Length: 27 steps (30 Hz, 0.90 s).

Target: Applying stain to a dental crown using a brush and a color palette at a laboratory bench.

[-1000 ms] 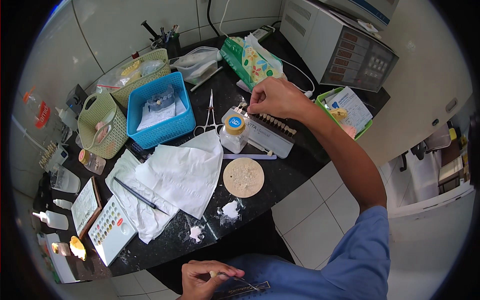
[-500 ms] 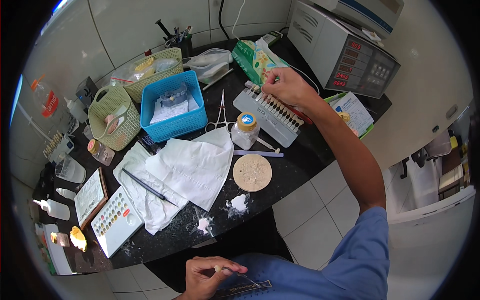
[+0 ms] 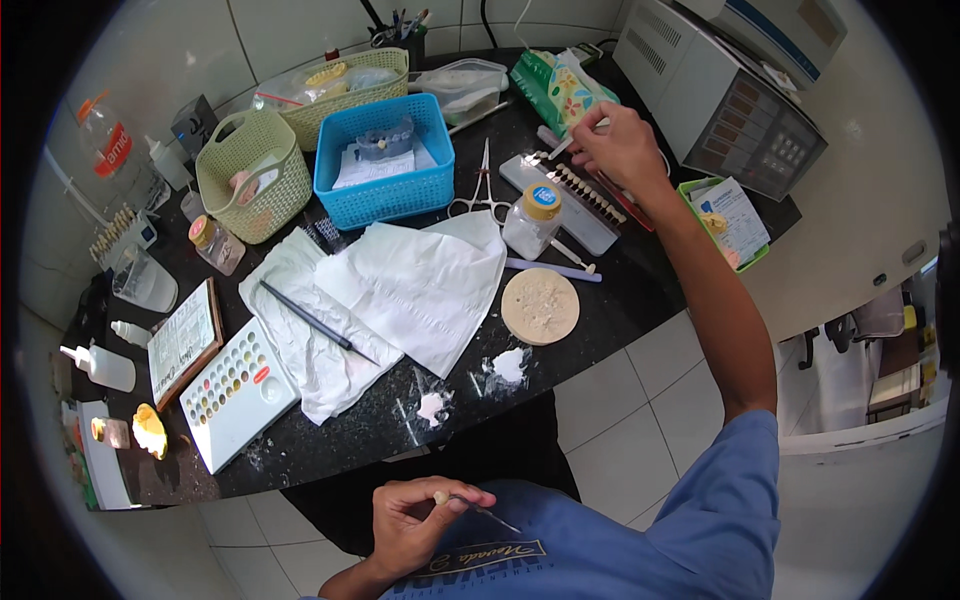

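At the far right, my right hand is closed, thumb and fingers pinching a slim pale shade tab. Just below it lies the grey tooth shade guide, with its row of tooth-coloured tabs. Close to my body, my left hand grips a thin metal instrument. A small tooth-coloured crown shows at the end of that instrument, by the thumb and forefinger. How the crown is fixed to it cannot be made out.
Around the guide stand a gold-lidded jar, scissor-handled forceps and a round beige disc. A blue basket, white tissues and a white mixing palette lie leftward. A furnace unit occupies the back right.
My right hand has lifted off the shade guide, and a pale tab now shows in its fingers. My left hand stays near my body. The whole view has shifted slightly.
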Motion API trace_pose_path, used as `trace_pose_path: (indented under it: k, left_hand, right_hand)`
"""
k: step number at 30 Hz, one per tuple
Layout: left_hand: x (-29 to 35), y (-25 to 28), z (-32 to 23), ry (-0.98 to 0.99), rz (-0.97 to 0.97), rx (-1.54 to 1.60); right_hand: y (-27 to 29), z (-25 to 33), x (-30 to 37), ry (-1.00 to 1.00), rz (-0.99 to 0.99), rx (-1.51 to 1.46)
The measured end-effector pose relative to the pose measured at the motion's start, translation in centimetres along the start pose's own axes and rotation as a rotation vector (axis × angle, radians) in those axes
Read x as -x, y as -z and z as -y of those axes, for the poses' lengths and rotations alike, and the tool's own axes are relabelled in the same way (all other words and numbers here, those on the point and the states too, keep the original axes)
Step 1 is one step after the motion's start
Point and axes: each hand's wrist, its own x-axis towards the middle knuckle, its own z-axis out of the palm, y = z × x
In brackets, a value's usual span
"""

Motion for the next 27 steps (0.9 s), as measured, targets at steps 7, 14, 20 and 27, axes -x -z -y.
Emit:
trace_pose_path:
  k: [7,14,20,27]
  left_hand:
    - [0.0,0.9,2.3,0.212,-0.021,0.145]
    - [0.8,2.7,5.6,0.32,-0.017,0.245]
    - [2.7,4.1,5.8,0.338,-0.048,0.265]
    - [3.9,5.1,5.7,0.358,-0.083,0.273]
  right_hand:
    - [4.2,6.0,6.9,0.315,-0.228,-0.187]
    - [0.9,8.8,26.0,0.354,0.395,-0.495]
    - [-8.5,5.1,31.4,-0.255,0.518,-0.575]
    - [-11.6,6.3,32.0,-0.418,0.547,-0.608]
